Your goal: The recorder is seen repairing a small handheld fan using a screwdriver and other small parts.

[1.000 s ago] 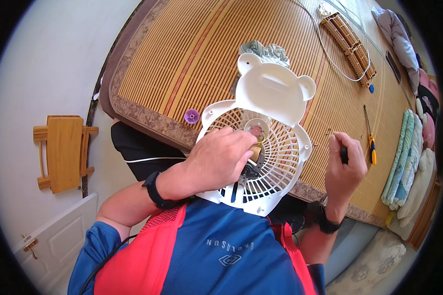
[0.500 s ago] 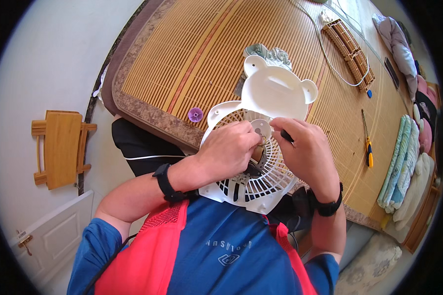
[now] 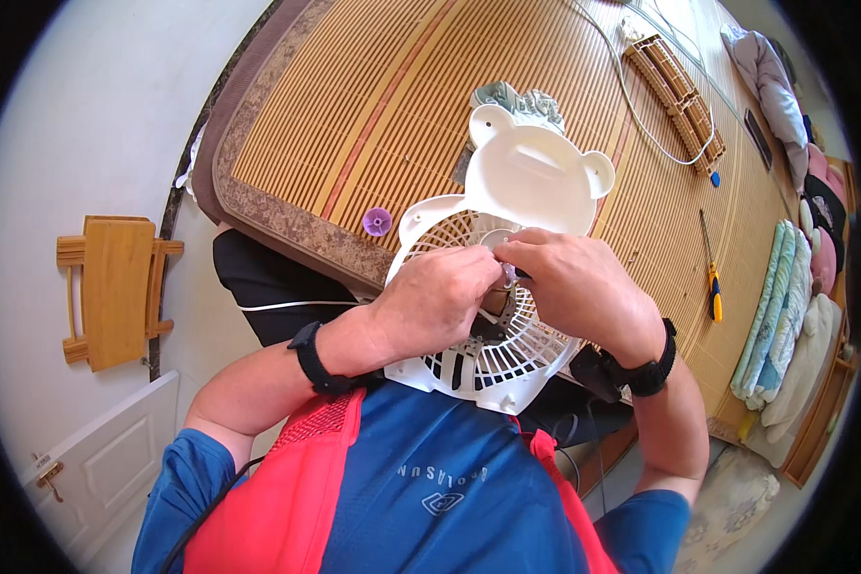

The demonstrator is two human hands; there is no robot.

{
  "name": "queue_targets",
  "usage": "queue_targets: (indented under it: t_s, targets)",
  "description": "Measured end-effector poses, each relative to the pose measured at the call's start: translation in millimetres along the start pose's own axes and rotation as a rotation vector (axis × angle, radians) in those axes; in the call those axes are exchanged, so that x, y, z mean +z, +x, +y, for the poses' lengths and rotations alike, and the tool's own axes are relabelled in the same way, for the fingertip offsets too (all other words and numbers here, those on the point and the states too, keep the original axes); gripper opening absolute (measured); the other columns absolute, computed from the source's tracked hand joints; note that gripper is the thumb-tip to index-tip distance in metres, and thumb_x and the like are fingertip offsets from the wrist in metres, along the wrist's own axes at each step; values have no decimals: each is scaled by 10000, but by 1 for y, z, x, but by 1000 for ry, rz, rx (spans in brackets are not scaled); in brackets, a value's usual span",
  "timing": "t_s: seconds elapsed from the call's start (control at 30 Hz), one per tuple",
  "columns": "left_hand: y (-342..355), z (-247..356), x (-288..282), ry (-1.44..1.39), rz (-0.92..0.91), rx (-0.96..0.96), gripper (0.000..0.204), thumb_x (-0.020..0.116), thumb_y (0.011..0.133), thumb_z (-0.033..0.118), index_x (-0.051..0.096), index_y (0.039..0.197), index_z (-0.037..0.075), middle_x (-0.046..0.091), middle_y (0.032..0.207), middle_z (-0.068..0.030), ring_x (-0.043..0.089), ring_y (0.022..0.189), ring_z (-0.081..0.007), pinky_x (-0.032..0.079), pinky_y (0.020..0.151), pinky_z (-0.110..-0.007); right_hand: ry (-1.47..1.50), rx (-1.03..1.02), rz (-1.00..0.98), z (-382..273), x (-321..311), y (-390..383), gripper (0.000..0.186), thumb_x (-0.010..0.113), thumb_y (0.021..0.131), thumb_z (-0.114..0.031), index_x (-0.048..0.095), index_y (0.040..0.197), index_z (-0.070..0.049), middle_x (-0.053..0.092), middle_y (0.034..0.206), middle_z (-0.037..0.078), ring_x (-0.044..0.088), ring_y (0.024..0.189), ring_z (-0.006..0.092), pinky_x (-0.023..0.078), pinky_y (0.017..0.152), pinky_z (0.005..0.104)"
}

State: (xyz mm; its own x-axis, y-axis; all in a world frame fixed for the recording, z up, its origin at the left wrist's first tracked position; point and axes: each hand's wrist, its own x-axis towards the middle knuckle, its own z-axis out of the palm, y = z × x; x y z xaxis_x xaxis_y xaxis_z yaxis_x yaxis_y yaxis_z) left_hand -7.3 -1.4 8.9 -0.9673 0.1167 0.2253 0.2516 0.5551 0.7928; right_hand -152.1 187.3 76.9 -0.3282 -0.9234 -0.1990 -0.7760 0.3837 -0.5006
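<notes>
2 hands meet over the hub of a white fan grille that rests on the person's lap at the edge of a bed covered with a woven bamboo mat. The left hand is closed over the grille's middle, steadying it. The right hand is pinched shut on a small part at the hub; what that part is cannot be made out, as the fingers hide it.

Judging from how things lie, the fan is apart and the work at the hub is under way, not finished: the white bear-shaped housing lies separate on the mat just beyond the grille, with a grey-green cloth behind it. 1 small purple cap sits loose near the mat's border, and a yellow-handled screwdriver lies well apart to the right, unused at this moment. Those pieces look yet to be rejoined.

No packages, labels or signs are readable on the mat. A wooden slatted rack and a white cord lie at the far end; a small wooden stool stands on the floor to the left.
</notes>
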Motion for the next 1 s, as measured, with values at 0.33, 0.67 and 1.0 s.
queue_targets:
  t_s: [0.33,0.67,1.0]
  targets:
    - [-5,3,4,153,45,-47,172,704,909,-50,653,1063,8,709,974,-184,743,929,-420,606,824,-519,-63,171,76,-7,11,-3,105,786,984,-100,793,1068,-39,766,1051,180,786,971,414,640,837,515]
    - [-13,11,-10,372,-91,-60,176,712,902,17,697,1075,-11,723,1055,-181,735,981,-380,613,883,-484,-175,278,284,-25,51,3,142,746,915,-11,717,1053,8,733,1013,231,788,953,409,646,805,492]
    - [-17,8,-12,335,-136,-58,330,713,884,12,728,1202,-70,740,1142,-204,752,1038,-374,625,940,-477,-9,396,517,-29,71,2,126,783,1019,-68,728,1123,-22,759,1093,225,761,963,466,619,832,547]
